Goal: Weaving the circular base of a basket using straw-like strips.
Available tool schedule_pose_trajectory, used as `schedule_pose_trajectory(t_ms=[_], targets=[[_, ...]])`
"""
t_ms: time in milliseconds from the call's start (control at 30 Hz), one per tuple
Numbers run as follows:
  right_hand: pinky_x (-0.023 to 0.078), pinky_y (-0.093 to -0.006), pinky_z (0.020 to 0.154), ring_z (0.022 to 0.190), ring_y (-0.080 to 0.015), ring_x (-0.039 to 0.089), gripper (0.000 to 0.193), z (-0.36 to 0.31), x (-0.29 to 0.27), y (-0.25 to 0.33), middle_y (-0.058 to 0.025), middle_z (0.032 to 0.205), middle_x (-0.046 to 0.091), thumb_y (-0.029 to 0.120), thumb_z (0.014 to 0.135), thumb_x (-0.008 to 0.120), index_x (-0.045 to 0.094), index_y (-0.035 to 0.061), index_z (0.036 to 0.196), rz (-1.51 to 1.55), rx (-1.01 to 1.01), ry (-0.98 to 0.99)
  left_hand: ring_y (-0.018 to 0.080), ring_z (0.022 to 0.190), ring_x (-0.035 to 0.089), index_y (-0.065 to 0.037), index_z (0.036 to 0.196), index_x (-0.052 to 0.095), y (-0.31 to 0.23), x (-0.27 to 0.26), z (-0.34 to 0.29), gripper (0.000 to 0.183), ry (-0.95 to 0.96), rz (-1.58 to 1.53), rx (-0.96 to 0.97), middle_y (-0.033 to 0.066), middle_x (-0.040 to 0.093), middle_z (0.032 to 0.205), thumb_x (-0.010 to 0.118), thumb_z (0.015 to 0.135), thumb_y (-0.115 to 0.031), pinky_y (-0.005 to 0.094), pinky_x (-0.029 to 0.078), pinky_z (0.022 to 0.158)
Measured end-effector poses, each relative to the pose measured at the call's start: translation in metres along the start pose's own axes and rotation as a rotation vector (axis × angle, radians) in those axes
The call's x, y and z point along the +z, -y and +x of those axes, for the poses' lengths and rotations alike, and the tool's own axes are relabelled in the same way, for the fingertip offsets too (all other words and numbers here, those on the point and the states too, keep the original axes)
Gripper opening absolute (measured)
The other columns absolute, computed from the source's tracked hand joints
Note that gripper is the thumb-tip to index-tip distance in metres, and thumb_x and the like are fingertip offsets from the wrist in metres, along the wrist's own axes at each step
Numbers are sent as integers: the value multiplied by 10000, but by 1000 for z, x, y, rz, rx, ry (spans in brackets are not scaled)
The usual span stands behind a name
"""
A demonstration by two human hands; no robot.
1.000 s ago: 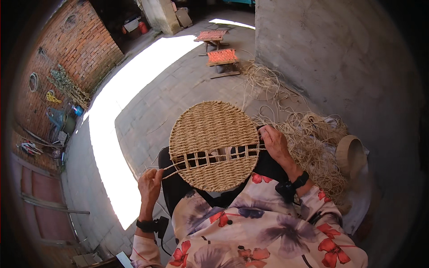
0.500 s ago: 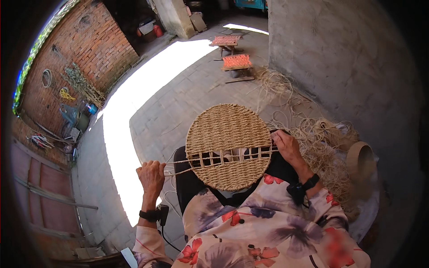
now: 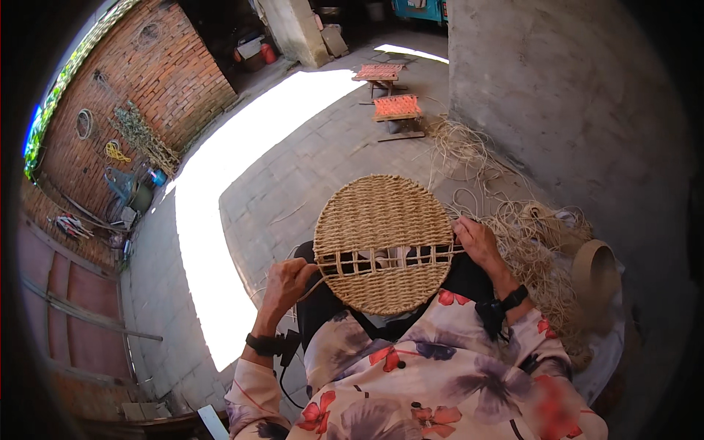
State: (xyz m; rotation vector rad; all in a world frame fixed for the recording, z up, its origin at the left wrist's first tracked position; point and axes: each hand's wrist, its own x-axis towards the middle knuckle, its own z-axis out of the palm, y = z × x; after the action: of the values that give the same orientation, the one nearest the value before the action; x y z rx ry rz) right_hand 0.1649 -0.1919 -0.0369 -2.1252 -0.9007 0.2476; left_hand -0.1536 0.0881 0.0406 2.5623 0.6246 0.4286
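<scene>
A round woven mat of tan cord (image 3: 385, 213) rests across my lap. Below its middle runs an unwoven gap, where bare upright cords cross a few strands that run sideways. At the mat's left edge my left hand (image 3: 288, 284) is closed on the cord strands (image 3: 320, 270) coming out of this gap, and a loose end hangs below. My right hand (image 3: 477, 242) grips the right rim at the gap's other end, thumb and fingers pinched there; a short bit of cord shows beside the fingertips.
A big tangled heap of loose cord (image 3: 539, 249) lies at my right, with a tan roll (image 3: 592, 268) beside it. Two low stools with red woven seats (image 3: 397, 107) stand ahead. A grey wall (image 3: 565, 95) rises on the right, a brick wall (image 3: 158, 73) at the far left.
My left hand has come right, from well out to the left up to the mat's edge, and the stretched strands between them are shorter. The right hand stays at the right rim.
</scene>
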Motion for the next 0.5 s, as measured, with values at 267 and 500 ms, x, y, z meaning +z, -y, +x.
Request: schedule_pose_trajectory(t_ms=[267, 500], targets=[[475, -508, 707, 830, -437, 636, 441, 5, -5, 6, -205, 836, 667, 474, 988, 471, 619, 61, 948, -62, 34, 65, 308, 992, 698, -43, 1058, 734, 63, -67, -35, 291, -115, 248, -325, 155, 710, 1133, 722, 857, -254, 378, 540, 860], [501, -447, 741, 813, -361, 673, 440, -4, -1, 10, -135, 818, 693, 473, 989, 483, 659, 70, 966, 44, -14, 36, 346, 715, 656, -19, 909, 708, -15, 1, 2, 228, 81, 156, 45, 167, 673, 789, 700, 881, -244, 442, 491, 646]])
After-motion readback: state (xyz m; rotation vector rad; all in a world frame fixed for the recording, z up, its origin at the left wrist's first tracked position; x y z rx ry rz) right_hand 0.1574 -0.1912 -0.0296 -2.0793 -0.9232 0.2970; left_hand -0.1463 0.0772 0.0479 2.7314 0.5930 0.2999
